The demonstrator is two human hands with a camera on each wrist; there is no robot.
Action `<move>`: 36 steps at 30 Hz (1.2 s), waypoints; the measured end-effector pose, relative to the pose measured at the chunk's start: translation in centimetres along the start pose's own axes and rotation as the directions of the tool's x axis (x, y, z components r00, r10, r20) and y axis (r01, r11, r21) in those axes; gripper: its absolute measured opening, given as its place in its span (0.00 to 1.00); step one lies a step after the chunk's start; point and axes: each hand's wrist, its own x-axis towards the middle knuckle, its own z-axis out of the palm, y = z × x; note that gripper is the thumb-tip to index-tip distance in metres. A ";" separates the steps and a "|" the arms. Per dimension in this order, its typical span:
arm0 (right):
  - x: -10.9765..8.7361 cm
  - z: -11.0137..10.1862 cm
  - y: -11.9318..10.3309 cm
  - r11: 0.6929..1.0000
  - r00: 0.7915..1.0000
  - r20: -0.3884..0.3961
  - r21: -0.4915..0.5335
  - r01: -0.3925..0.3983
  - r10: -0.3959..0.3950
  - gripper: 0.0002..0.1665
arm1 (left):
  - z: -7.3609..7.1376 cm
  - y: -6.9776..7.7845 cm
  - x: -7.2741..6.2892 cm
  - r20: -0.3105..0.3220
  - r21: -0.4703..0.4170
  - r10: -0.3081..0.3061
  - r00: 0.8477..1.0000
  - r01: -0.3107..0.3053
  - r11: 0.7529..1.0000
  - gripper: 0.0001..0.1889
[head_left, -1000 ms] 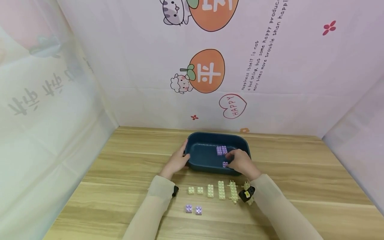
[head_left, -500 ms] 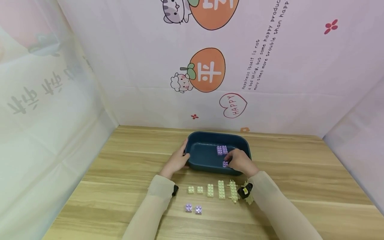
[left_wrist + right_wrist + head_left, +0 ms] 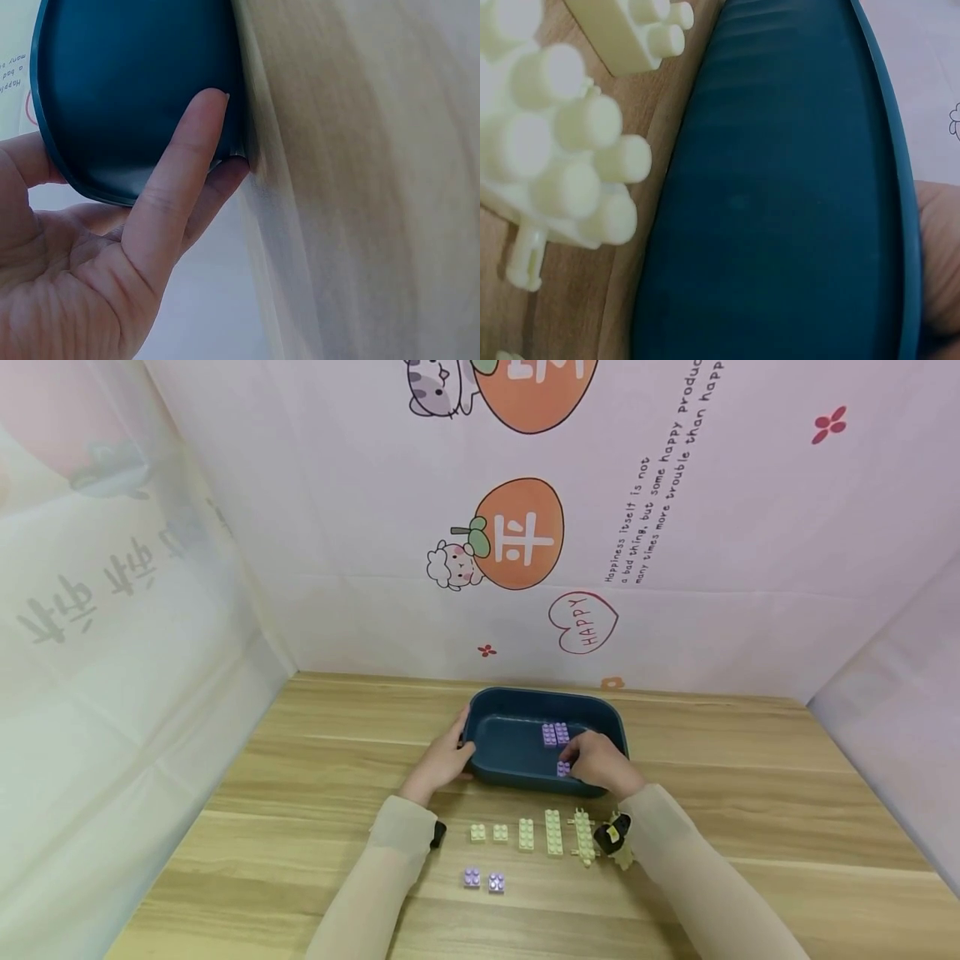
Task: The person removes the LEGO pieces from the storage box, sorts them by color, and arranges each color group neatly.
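A dark blue plastic bin [image 3: 510,777] stands at the back of the table. My left hand [image 3: 438,766] holds its left end; in the left wrist view the thumb [image 3: 180,172] lies along the outer wall and other fingers sit round the end. Inside the bin, my right hand [image 3: 597,762] pinches a small purple building block [image 3: 562,769] near the front wall. Two longer purple blocks [image 3: 555,735] lie side by side behind it. In the right wrist view the bin wall [image 3: 772,195] hides most of the right hand, including the fingertips.
In front of the bin, a row of pale yellow blocks [image 3: 526,835] runs across the table, some with side pegs [image 3: 583,837]. Two square purple blocks [image 3: 483,881] lie nearer me. A printed cloth [image 3: 360,610] hangs behind the table.
My right hand has shifted slightly left and its fingers have closed in on the small purple block. The left hand stays at the bin's end.
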 end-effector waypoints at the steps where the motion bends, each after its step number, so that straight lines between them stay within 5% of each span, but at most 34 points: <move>1: 0.0 0.0 0.1 1.000 1.000 -0.006 -0.004 -0.003 0.003 0.11 | 0.0 0.0 0.0 0.001 0.002 -0.001 1.000 0.001 1.000 0.36; 8: 0.0 0.0 0.4 0.999 0.997 -0.062 -0.025 0.043 -0.044 0.12 | 0.1 0.1 -0.1 -0.004 0.006 -0.005 1.000 0.005 1.000 0.36; 16: -0.2 -0.2 0.7 0.993 0.990 -0.112 0.074 0.091 -0.082 0.18 | 0.3 0.6 -0.3 -0.005 0.012 -0.002 1.000 0.002 1.000 0.36; 30: -1.5 -0.3 0.5 0.959 0.967 -0.206 0.208 0.192 -0.149 0.25 | 0.6 0.7 -0.2 0.007 -0.197 -0.050 0.999 0.051 0.979 0.35; 36: -2.6 -0.2 0.1 0.947 0.971 -0.188 0.258 0.190 -0.144 0.26 | 0.9 0.8 -0.2 0.009 -0.249 -0.049 0.999 0.050 0.967 0.36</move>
